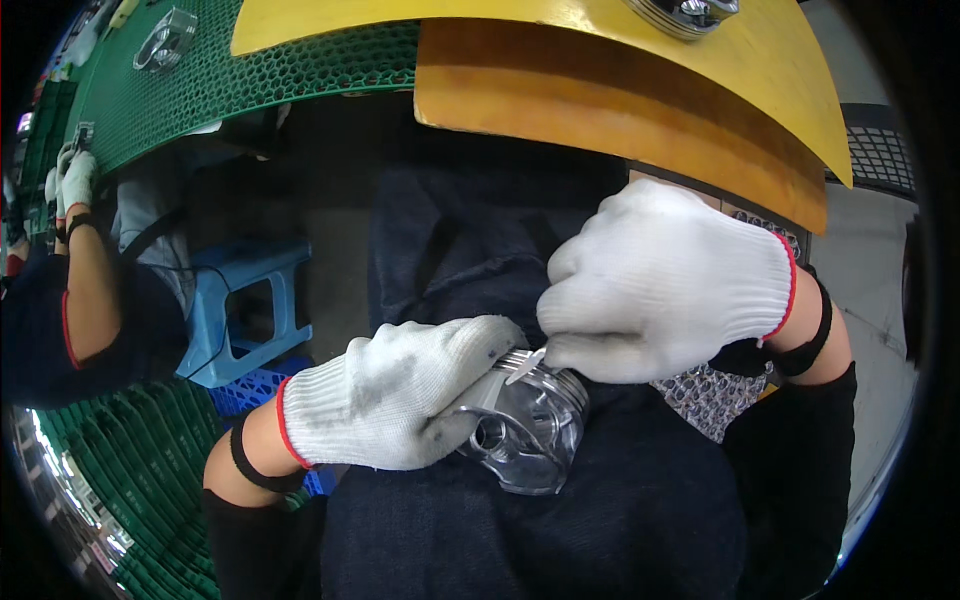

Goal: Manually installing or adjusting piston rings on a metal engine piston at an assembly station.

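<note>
Over my lap, a shiny metal piston is tilted with its ring grooves toward the top and its pin bore facing left. My left hand, in a white knitted glove with grey smudges, is closed around the piston's left side. My right hand, also in a white glove with a red cuff edge, is closed on a small, pale, flat blade-like tool. The tool's tip lies against the grooved band of the piston. Most of the tool is hidden inside the right fist.
Ahead is a yellow board bearing another piston, with an orange-brown panel beneath. A further piston rests on green mesh matting. At left, a co-worker's gloved hand, a blue stool and green crates.
</note>
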A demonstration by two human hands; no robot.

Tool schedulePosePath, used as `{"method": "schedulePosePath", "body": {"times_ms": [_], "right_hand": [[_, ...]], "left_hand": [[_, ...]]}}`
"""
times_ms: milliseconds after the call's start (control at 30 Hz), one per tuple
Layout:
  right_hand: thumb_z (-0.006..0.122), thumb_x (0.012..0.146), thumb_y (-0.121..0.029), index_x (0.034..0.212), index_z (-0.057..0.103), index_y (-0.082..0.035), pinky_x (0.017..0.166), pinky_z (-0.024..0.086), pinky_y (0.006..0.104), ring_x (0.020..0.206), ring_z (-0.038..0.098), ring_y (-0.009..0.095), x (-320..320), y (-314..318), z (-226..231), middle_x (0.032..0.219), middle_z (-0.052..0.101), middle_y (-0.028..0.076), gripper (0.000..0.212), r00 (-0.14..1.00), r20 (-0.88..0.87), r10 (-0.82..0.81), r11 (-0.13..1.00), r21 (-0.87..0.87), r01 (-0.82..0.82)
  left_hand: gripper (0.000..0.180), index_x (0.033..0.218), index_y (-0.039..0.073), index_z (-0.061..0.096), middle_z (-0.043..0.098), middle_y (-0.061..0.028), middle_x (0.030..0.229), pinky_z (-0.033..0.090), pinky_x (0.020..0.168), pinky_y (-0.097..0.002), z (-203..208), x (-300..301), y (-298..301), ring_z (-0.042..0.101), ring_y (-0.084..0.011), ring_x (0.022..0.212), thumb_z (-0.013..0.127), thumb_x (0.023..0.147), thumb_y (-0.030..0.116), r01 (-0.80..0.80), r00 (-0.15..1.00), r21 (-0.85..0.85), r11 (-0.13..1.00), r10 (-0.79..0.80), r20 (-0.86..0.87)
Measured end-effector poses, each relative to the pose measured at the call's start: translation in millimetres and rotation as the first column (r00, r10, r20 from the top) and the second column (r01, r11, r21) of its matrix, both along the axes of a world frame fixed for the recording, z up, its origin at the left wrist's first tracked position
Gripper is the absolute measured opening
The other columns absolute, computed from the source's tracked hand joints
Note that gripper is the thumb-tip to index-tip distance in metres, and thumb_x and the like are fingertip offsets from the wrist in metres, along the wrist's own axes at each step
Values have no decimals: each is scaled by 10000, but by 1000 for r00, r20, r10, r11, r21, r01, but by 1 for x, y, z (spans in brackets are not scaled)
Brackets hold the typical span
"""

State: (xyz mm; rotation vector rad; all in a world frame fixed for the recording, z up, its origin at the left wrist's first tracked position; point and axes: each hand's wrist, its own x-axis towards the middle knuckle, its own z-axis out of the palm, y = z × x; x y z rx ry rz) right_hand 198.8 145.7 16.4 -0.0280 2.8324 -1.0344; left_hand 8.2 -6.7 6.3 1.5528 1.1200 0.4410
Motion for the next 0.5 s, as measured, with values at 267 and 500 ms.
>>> {"method": "schedulePosePath", "body": {"times_ms": [267, 500], "right_hand": [[703, 758, -354, 603, 539, -151, 430, 405, 339, 490, 566, 213, 30, -15, -1, 547, 493, 14, 304, 999, -50, -10, 999, 30, 11], [649, 848, -341, 671, 598, -133, 469, 462, 336, 540, 602, 220, 51, -36, -22, 603, 553, 32, 278, 997, 74, -24, 985, -170, 36]], "left_hand": [[565, 1188, -66, 484, 674, -231, 1004, 568, 754, -383, -12, -5, -16, 701, -357, 867, 643, 662, 67, -39, 999, -46, 998, 40, 27], [565, 1197, -86, 471, 667, -239, 1032, 563, 803, -382, -20, -6, -30, 699, -353, 901, 639, 688, 93, -98, 993, -114, 989, 103, 47]]}}
